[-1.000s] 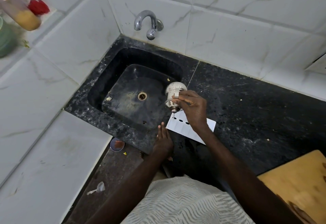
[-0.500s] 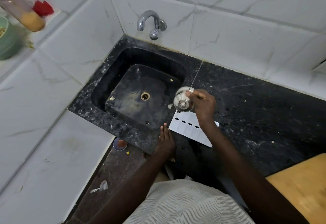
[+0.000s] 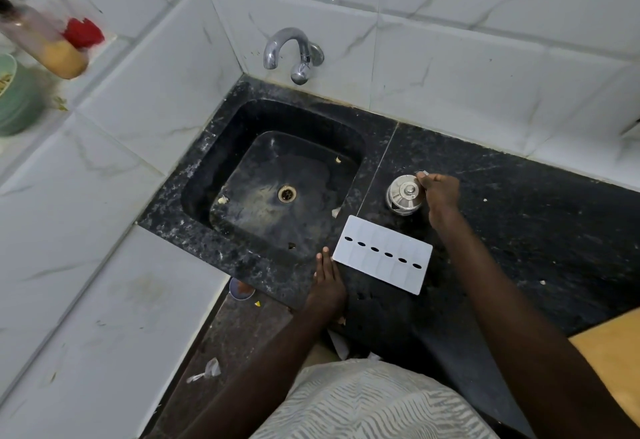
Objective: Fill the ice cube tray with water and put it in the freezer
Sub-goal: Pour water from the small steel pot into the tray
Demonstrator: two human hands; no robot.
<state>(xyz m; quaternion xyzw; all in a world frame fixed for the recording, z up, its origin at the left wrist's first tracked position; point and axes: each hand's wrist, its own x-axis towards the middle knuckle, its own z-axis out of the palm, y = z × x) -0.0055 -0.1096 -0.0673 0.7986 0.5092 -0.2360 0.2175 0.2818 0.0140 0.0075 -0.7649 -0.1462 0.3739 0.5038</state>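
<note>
Tray (image 3: 382, 255) lies flat near the worktop's (image 3: 519, 231) front edge. Left hand (image 3: 327, 276), fingers straight, touches its corner, likely steadying it. Right hand (image 3: 438, 196) grips the upright pot (image 3: 403, 194) just behind.

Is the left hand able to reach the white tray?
Probably yes. The left hand lies flat on the counter right beside the tray, at its corner, with nothing between them.

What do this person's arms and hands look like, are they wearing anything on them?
Both arms are bare to the frame edge: no sleeves, gloves, watch or rings show on the left hand or right hand. The only clothing visible is a pale garment with grey wavy stripes.
</note>
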